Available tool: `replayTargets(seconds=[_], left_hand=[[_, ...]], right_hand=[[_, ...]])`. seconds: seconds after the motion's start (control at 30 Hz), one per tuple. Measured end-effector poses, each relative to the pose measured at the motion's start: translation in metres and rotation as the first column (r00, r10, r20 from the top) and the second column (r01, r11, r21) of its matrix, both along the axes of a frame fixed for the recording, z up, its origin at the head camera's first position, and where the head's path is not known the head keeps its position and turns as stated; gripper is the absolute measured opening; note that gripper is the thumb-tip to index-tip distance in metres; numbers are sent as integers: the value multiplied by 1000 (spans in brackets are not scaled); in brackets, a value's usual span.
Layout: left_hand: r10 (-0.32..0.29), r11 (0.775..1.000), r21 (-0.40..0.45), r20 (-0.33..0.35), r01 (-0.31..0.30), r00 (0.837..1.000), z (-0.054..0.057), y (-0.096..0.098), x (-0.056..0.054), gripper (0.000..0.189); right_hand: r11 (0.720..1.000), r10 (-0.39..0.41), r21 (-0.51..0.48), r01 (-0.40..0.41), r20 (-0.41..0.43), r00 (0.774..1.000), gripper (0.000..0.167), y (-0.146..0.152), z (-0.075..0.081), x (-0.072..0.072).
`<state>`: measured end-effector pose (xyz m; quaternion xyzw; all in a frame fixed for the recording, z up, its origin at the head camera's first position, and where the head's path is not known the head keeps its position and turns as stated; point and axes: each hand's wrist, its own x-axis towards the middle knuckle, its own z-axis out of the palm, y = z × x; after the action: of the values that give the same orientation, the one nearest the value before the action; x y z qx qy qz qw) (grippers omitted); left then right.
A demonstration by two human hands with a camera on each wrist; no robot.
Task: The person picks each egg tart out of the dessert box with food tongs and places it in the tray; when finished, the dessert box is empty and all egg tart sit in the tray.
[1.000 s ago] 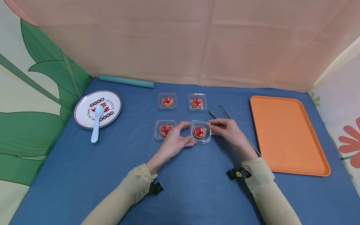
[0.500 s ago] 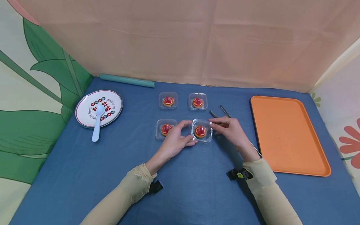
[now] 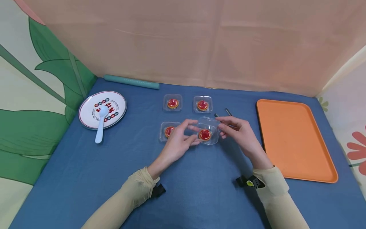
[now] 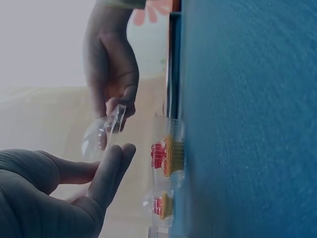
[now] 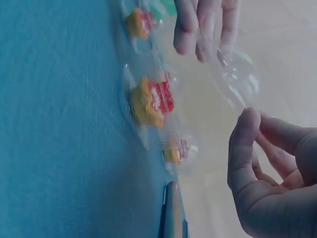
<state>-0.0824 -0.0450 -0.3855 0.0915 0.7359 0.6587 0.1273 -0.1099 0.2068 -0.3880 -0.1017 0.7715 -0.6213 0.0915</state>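
Note:
A clear plastic lid [image 3: 211, 121] is raised over the clear base [image 3: 212, 140], which holds a red-topped tart [image 3: 204, 134] on the blue cloth. My right hand [image 3: 239, 129] pinches the lid's right edge between thumb and fingertips. On the opposite side my left hand [image 3: 180, 138] has its fingers at the lid's left edge, on both faces of it. Through the right wrist view the domed lid [image 5: 240, 79] stands tilted above the tart [image 5: 151, 101]. A boxed tart [image 3: 169, 131], partly hidden by my left hand, sits just left.
Two more boxed tarts, a left one [image 3: 172, 103] and a right one [image 3: 202, 105], stand behind. Tongs [image 3: 228, 112] lie partly under my right hand. An orange tray [image 3: 297, 143] is at right. Left are a stack of plates [image 3: 85, 111] with a white spoon [image 3: 99, 132] and a teal roll [image 3: 131, 81].
The lid has come up off the near right box, rising with my right hand, which has shifted slightly right and away. My left hand has stayed at its left side; the view has turned slightly.

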Motion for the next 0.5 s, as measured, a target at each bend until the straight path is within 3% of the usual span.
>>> replayTargets(seconds=[0.27, 0.5], left_hand=[[-28, 1000, -12, -77, 27, 997, 5, 1, 1, 30], [-45, 998, -49, -112, 40, 993, 5, 2, 2, 20]], right_hand=[[993, -36, -111, 40, 36, 999, 38, 6, 2, 13], [983, -35, -180, 40, 31, 999, 32, 10, 5, 21]])
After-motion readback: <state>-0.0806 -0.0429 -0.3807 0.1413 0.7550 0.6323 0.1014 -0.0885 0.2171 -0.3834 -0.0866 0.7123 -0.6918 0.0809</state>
